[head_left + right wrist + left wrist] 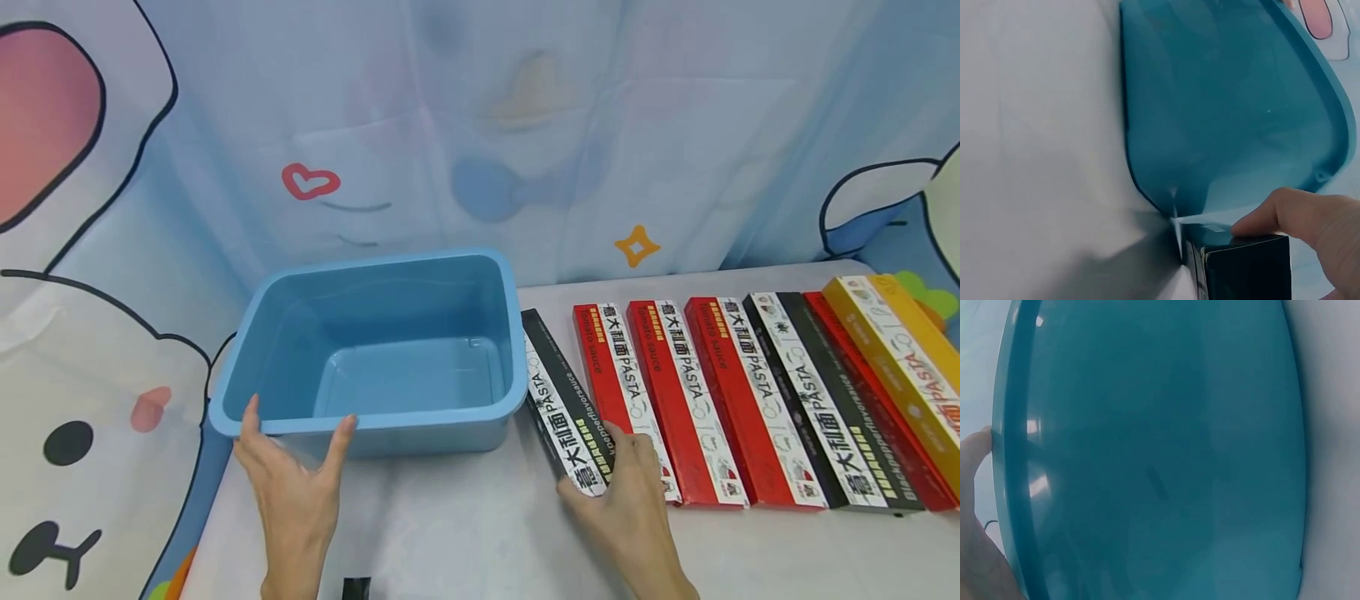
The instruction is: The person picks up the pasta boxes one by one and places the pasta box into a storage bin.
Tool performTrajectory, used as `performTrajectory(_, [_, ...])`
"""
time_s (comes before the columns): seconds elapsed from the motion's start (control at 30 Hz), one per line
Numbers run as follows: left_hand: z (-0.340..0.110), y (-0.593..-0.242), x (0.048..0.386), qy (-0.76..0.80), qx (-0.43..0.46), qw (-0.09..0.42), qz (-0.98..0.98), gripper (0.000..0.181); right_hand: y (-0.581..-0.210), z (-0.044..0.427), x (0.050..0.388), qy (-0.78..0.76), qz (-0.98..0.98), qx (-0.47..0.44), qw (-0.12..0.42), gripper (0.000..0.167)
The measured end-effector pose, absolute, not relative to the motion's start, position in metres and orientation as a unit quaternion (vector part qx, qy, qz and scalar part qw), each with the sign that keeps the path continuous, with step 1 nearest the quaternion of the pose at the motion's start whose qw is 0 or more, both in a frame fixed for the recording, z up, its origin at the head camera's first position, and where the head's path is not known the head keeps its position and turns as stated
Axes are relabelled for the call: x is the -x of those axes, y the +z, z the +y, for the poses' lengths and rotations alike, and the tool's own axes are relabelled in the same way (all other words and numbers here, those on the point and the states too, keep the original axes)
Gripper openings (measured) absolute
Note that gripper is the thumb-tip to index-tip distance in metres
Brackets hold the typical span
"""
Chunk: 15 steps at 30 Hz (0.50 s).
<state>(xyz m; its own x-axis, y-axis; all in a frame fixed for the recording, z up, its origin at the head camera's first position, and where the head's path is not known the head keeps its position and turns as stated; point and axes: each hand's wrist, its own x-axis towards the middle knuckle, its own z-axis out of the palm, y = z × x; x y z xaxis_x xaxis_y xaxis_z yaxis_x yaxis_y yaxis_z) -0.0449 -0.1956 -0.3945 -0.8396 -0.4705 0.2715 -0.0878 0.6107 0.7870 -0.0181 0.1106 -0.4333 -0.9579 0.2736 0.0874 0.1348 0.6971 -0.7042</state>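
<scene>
A light blue plastic bin (442,429) stands at centre left on the white-covered table. My left hand (296,496) is at its near rim, thumb and fingers spread fairly straight and touching the edge; in the left wrist view a digit of the hand (979,456) meets the rim (1007,437). My right hand (626,500) holds the near end of a black pasta box (566,400) between thumb and fingers. That box lies slanted against the bin's right side. In the right wrist view the thumb side of the hand (1310,219) presses on the box (1247,269).
Right of the held box lies a row of pasta boxes: several red ones (611,358), a black one (825,400) and a yellow one (900,350) at the far right. A small black piece (356,588) sits at the front edge. A printed curtain (525,133) hangs behind.
</scene>
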Motion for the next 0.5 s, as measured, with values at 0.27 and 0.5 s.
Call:
performTrajectory(0.27, [-0.195, -0.397, 0.045, -0.413, -0.158, 0.239, -0.865, 0.114, -0.417, 0.137, 0.018, 0.406, -0.899, 0.157, 0.038, 0.078])
performTrajectory(0.5, [-0.195, -0.397, 0.046, -0.413, -0.151, 0.245, -0.864, 0.112, -0.405, 0.159, 0.009, 0.418, -0.886, 0.174, 0.097, 0.076])
